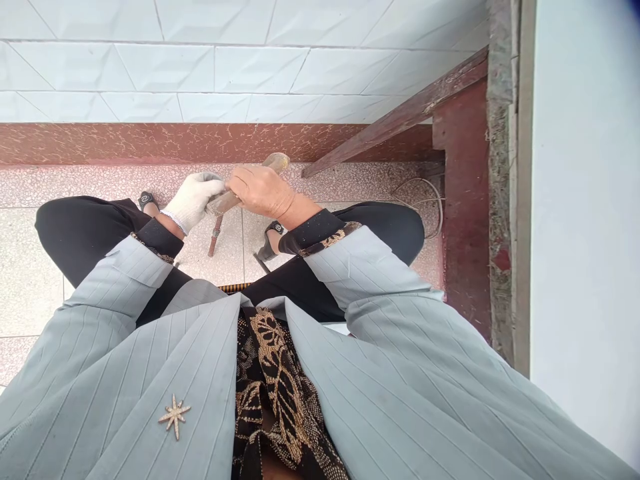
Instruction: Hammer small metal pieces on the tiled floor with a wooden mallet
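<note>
A long, flat, greyish-brown bar (277, 161), wooden or stone-like, slants over the space between my knees. My bare right hand (263, 191) is wrapped over its middle, with the far end sticking out beyond the knuckles. My left hand (193, 200), in a white knitted glove, is closed with its fingertips at the near end of the bar. What those gloved fingers pinch is hidden. Below the bar, a thin reddish-brown handle-like piece (215, 235) points down; I cannot tell whether it joins the bar or is separate.
White tiled wall (260, 67) rises ahead above a reddish-brown skirting band (150, 143). On my right stands a worn dark-red wooden frame (465, 200) with a slanting brace (395, 117). A coiled pale cable (440, 213) lies beside it. My feet rest on the speckled floor (25, 267).
</note>
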Demonstrator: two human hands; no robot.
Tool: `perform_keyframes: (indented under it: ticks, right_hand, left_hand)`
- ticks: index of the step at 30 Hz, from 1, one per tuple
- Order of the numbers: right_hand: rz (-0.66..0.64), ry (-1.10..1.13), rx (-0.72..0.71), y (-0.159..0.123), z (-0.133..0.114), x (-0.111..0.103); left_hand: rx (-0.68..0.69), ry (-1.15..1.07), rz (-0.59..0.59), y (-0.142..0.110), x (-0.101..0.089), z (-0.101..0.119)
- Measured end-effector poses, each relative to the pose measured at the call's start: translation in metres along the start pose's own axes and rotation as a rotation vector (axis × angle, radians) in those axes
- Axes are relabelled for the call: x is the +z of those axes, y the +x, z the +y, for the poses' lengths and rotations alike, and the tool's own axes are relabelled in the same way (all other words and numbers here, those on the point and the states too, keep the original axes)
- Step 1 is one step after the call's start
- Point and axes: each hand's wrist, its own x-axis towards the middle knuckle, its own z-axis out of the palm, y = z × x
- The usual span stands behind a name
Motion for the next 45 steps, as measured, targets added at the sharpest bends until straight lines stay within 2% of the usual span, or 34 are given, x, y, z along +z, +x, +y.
perform_keyframes:
  ticks: [4, 6, 8, 12, 16, 19, 22, 27, 31, 34, 42, 45]
  right_hand:
    - [0.177, 0.080, 0.091, 0.004, 0.011, 0.012]
    - [0.256, 0.185, 0.169, 0.006, 0.015, 0.018]
    - [0.283, 0.319, 0.243, 0.007, 0.017, 0.022]
    - [0.265, 0.608, 0.384, 0.008, 0.008, 0.018]
    - [0.166, 0.794, 0.509, 0.008, -0.009, 0.004]
    - [0.132, 0.866, 0.583, 0.010, -0.019, -0.003]
    - [0.164, 0.968, 0.637, 0.010, -0.023, -0.006]
    - [0.074, 1.020, 0.597, 0.008, -0.020, -0.007]
    - [0.076, 1.129, 0.602, 0.006, -0.019, -0.011]
    - [0.011, 1.120, 0.598, 0.006, -0.019, -0.012]
    - [-0.039, 1.212, 0.589, 0.003, -0.020, -0.013]
    - [-0.058, 1.299, 0.611, 0.002, -0.024, -0.015]
  left_hand:
    - [0.099, -0.022, 0.077, 0.004, -0.001, -0.007]
    - [0.204, 0.054, 0.103, 0.005, -0.002, -0.012]
    - [0.319, 0.155, 0.153, 0.005, -0.003, -0.016]
    - [0.526, 0.432, 0.259, 0.003, -0.005, -0.022]
    - [0.651, 0.678, 0.302, 0.005, -0.011, -0.029]
    - [0.730, 0.780, 0.302, 0.010, -0.016, -0.036]
    - [0.810, 0.818, 0.300, 0.014, -0.019, -0.043]
    - [0.854, 0.867, 0.327, 0.014, -0.023, -0.049]
    - [0.859, 0.886, 0.279, 0.013, -0.026, -0.050]
    - [0.840, 0.867, 0.247, 0.012, -0.027, -0.049]
    - [0.931, 0.893, 0.298, 0.011, -0.026, -0.051]
    - [0.908, 0.897, 0.309, 0.010, -0.027, -0.052]
